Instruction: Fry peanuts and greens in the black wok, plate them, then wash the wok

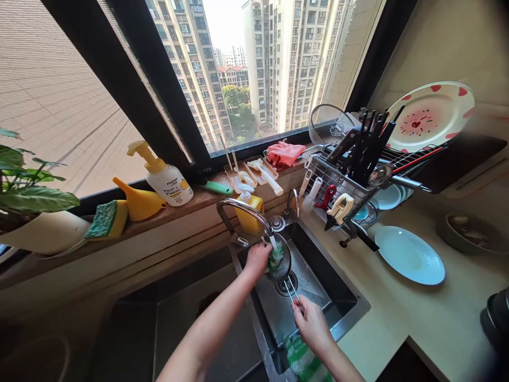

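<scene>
Under the running faucet [254,206], a round wire-mesh strainer [289,265] is held tilted over the right sink basin. My right hand [312,321] is closed around its thin wire handle. At the strainer's left rim, my left hand [257,258] is closed on a green and white cloth [275,259] that bunches against the mesh; some fingertips are hidden. Water falls onto the cloth and mesh. A green and white striped cloth [304,361] hangs at the basin's front edge, partly behind my right forearm. Below the strainer lies the drain [286,284].
Right of the sink stand a wire rack [318,170] with knives and utensils, and a pale blue plate [411,254]. Along the sill are a sponge [107,220], yellow funnel [141,201], soap bottle [170,183] and pink gloves [286,154]. A yellow bottle [250,215] stands behind the faucet.
</scene>
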